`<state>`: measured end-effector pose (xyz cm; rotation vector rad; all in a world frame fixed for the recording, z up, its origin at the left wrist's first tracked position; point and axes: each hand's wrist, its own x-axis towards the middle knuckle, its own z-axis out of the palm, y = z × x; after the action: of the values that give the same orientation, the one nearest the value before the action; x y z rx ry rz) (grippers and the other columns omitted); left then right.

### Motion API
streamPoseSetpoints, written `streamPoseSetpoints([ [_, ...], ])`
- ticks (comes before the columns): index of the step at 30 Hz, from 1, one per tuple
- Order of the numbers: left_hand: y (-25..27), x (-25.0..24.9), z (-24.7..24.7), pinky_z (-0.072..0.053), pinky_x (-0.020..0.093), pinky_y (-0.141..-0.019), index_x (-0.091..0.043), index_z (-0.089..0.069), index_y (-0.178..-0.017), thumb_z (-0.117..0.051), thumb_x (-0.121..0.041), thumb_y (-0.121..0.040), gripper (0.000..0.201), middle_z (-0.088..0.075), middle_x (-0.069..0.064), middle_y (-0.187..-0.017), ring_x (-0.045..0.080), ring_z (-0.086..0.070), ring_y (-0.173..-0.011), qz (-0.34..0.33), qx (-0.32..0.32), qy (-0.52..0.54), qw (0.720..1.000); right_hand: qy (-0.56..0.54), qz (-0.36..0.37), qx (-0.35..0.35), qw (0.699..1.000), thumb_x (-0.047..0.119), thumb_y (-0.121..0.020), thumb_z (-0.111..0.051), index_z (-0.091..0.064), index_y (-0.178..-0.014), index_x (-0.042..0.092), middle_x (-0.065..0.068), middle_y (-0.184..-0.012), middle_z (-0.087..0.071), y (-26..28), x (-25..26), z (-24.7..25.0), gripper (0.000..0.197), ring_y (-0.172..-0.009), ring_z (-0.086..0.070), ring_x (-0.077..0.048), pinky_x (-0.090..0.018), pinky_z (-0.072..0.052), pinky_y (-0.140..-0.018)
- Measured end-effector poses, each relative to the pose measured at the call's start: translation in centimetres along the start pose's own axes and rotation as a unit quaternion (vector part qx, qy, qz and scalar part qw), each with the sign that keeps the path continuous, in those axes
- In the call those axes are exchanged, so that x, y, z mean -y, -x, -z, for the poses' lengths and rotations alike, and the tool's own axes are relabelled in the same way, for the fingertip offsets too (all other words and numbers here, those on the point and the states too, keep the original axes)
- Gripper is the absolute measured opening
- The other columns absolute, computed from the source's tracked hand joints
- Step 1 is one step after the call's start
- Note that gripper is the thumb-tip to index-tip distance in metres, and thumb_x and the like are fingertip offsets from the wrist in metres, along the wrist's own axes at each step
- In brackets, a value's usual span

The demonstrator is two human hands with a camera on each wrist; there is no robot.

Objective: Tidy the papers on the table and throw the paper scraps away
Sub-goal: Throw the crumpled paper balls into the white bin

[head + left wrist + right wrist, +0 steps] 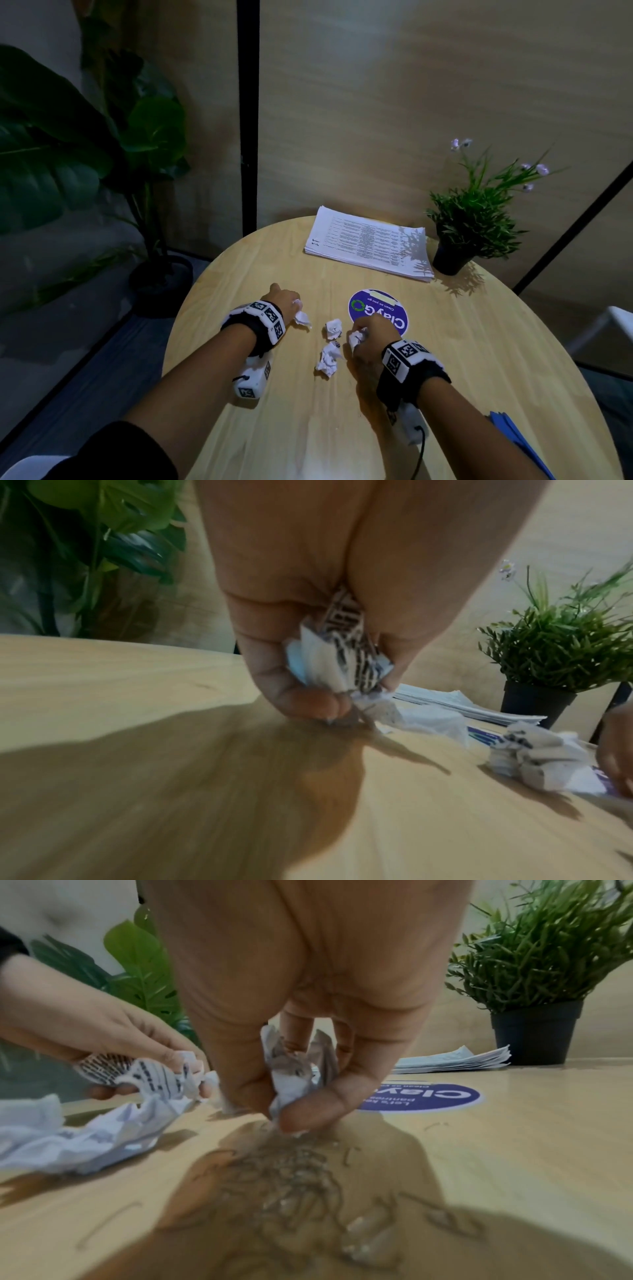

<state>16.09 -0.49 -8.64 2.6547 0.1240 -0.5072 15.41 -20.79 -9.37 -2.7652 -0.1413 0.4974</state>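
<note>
Several crumpled white paper scraps lie mid-table on the round wooden table (445,359). My left hand (284,301) grips one printed scrap (302,318), its fingers curled round the scrap (339,664) just above the wood. My right hand (368,334) pinches another scrap (356,339) between thumb and fingers, with the scrap (294,1074) low over the table. Two loose scraps (334,329) (328,359) lie between the hands. A neat stack of printed papers (368,240) sits at the table's far side.
A small potted plant (476,219) in a black pot stands right of the paper stack. A round purple sticker (376,310) is on the wood beyond my right hand. A blue folder (513,435) lies at the right edge. A large leafy floor plant (85,154) stands left.
</note>
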Motion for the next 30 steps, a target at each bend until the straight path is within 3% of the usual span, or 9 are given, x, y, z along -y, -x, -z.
streamPoseSetpoints([
  [2, 0.0, 0.1, -0.3, -0.038, 0.027, -0.085, -0.001, -0.056, -0.118, -0.032, -0.007, -0.096, 0.033, -0.051, 0.019, -0.128, 0.031, -0.045, -0.116, 0.01, 0.009, -0.002, 1.0, -0.028, -0.003, -0.017, 0.999, 0.018, -0.08, -0.06, -0.066, -0.092, 0.018, -0.007, -0.102, -0.061, 0.8, -0.3, 0.3, 0.014, -0.09, -0.055, -0.021, -0.025, -0.042, -0.076],
  [4, 0.7, 0.0, 0.0, -0.025, 0.015, -0.06, -0.002, -0.057, -0.117, -0.033, -0.01, -0.098, 0.032, -0.055, 0.017, -0.125, 0.03, -0.05, -0.116, 0.002, 0.007, -0.004, 1.0, -0.049, 0.001, -0.028, 0.998, 0.015, -0.076, -0.061, -0.061, -0.082, 0.021, -0.006, -0.096, -0.06, 1.7, -0.5, 0.8, 0.008, -0.086, -0.052, -0.018, -0.025, -0.041, -0.075],
  [6, 1.6, 0.1, 0.5, -0.014, 0.013, -0.051, 0.0, -0.058, -0.115, -0.034, -0.013, -0.099, 0.032, -0.058, 0.019, -0.122, 0.03, -0.053, -0.114, -0.011, -0.001, -0.002, 1.0, -0.059, 0.013, -0.028, 0.998, 0.011, -0.072, -0.066, -0.058, -0.079, 0.021, -0.007, -0.096, -0.06, 2.7, -0.2, 1.4, 0.015, -0.087, -0.053, -0.02, -0.028, -0.046, -0.077],
  [9, 4.3, 1.1, 1.4, -0.021, 0.008, -0.054, -0.001, -0.062, -0.108, -0.052, -0.024, -0.093, 0.029, -0.063, 0.018, -0.111, 0.03, -0.059, -0.103, -0.03, -0.056, 0.035, 0.997, -0.108, 0.043, -0.025, 0.993, 0.003, -0.072, -0.063, -0.056, -0.072, 0.019, -0.007, -0.082, -0.061, 4.7, 1.2, 2.1, 0.017, -0.084, -0.066, -0.031, -0.039, -0.058, -0.072],
  [11, 6.1, 2.7, 2.2, -0.031, 0.017, -0.053, -0.009, -0.062, -0.081, -0.059, -0.025, -0.088, 0.017, -0.062, 0.009, -0.083, 0.025, -0.055, -0.083, -0.028, -0.085, 0.07, 0.994, -0.139, 0.061, -0.027, 0.988, 0.003, -0.075, -0.059, -0.057, -0.069, 0.016, -0.003, -0.068, -0.059, 6.1, 2.6, 2.1, 0.014, -0.078, -0.069, -0.036, -0.042, -0.058, -0.065],
  [14, 9.2, 5.3, 3.6, -0.025, 0.027, -0.058, -0.013, -0.028, -0.05, -0.046, -0.018, -0.094, 0.048, -0.031, 0.005, -0.054, 0.023, -0.037, -0.059, -0.018, -0.099, 0.097, 0.99, -0.189, 0.08, -0.016, 0.979, 0.001, -0.073, -0.061, -0.056, -0.064, 0.018, 0.005, -0.061, -0.057, 7.9, 5.4, 1.6, 0.02, -0.064, -0.066, -0.023, -0.038, -0.06, -0.063],
  [18, 15.2, 9.6, 4.6, -0.022, 0.028, -0.057, -0.015, -0.022, -0.05, -0.048, -0.017, -0.091, 0.049, -0.026, 0.005, -0.053, 0.02, -0.031, -0.054, -0.031, -0.148, 0.116, 0.982, -0.254, 0.1, 0.054, 0.961, -0.006, -0.073, -0.063, -0.056, -0.069, 0.01, -0.001, -0.051, -0.057, 10.3, 10.6, -0.1, 0.018, -0.041, -0.058, -0.01, -0.023, -0.052, -0.043],
  [25, 25.5, 19.2, 3.5, -0.029, 0.027, -0.055, -0.008, -0.041, -0.054, -0.048, -0.02, -0.093, 0.041, -0.039, 0.002, -0.048, 0.013, -0.037, -0.048, 0.034, -0.15, 0.158, 0.975, -0.226, 0.178, 0.148, 0.946, -0.002, -0.074, -0.069, -0.059, -0.065, 0.015, -0.005, -0.063, -0.058, 13.3, 21.3, -5.9, 0.021, -0.058, -0.061, -0.021, -0.029, -0.058, -0.052],
  [30, 29.8, 25.8, 0.8, -0.029, 0.027, -0.056, -0.01, -0.044, -0.059, -0.049, -0.022, -0.093, 0.036, -0.041, 0.002, -0.056, 0.016, -0.039, -0.057, 0.109, -0.146, 0.18, 0.967, -0.175, 0.206, 0.193, 0.943, -0.002, -0.074, -0.071, -0.05, -0.056, 0.019, -0.001, -0.059, -0.053, 15.4, 27.6, -10.8, 0.035, -0.055, -0.057, -0.017, -0.024, -0.054, -0.044],
])
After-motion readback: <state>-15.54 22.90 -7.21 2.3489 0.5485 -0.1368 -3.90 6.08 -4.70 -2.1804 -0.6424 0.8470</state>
